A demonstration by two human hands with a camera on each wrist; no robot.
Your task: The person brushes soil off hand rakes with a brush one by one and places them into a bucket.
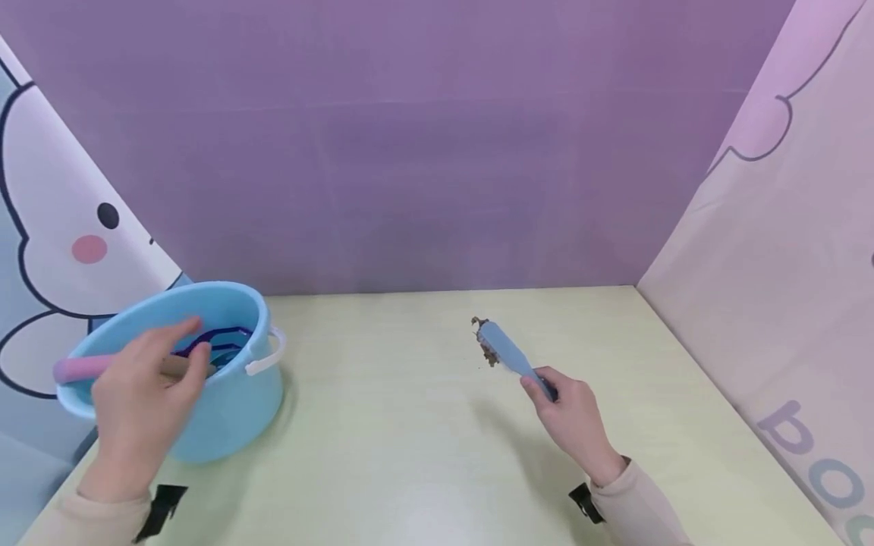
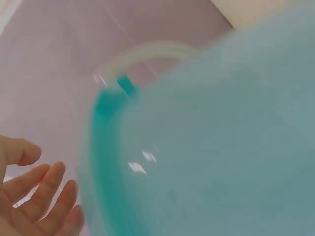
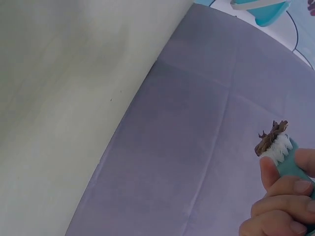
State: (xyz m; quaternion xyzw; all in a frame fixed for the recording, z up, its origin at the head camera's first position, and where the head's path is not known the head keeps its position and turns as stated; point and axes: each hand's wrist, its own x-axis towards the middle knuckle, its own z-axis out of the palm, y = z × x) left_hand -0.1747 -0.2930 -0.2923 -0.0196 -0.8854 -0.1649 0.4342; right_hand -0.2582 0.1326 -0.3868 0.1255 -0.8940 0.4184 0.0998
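Over the near side of the light-blue bucket (image 1: 228,421), my left hand (image 1: 146,402) has its thumb and forefinger spread apart. The left wrist view shows the fingers loosely bent with nothing between them. A pink-handled tool (image 1: 85,368) lies across the bucket, partly hidden behind that hand. Dark purple and blue items (image 1: 228,337) sit inside the bucket. To the right, above the table, my right hand (image 1: 573,417) grips the handle of a small blue brush (image 1: 505,350). Brown, crumpled debris (image 3: 272,138) clings to the brush's white bristles (image 3: 282,149).
A pale green-yellow table (image 1: 382,425) lies under both hands. A purple backdrop (image 1: 437,167) stands behind it, with printed panels at the left and right (image 1: 771,303). The bucket's white handle (image 1: 268,355) hangs on its right side. Tiny dark specks lie on the table.
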